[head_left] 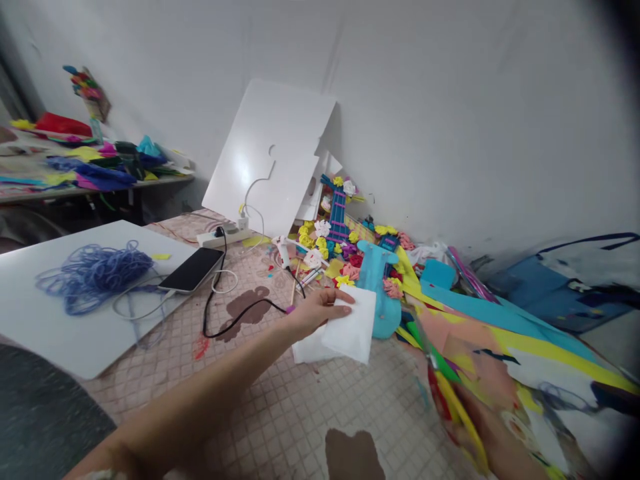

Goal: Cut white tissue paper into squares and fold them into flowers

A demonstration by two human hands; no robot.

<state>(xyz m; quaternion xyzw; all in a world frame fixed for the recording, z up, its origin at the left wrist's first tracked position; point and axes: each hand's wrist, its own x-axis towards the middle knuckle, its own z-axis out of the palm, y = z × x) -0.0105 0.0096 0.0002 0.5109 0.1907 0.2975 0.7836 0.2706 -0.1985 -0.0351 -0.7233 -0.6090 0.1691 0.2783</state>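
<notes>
My left hand pinches a small, soft-looking white sheet between thumb and fingers. A second white piece or fold shows beneath it, over the tiled-pattern table cover. At the lower right, my right hand is closed on scissors with red and yellow handles, smeared by motion. The scissors point up and away from me, apart from the white sheet. Just behind the sheet lies a light-blue cut-out, its lower edge close to the sheet's right side.
Paper flowers, a glue gun and its black cord crowd the middle. Coloured paper sheets spread on the right. At left, a white board bears blue yarn and a phone. A power strip sits behind.
</notes>
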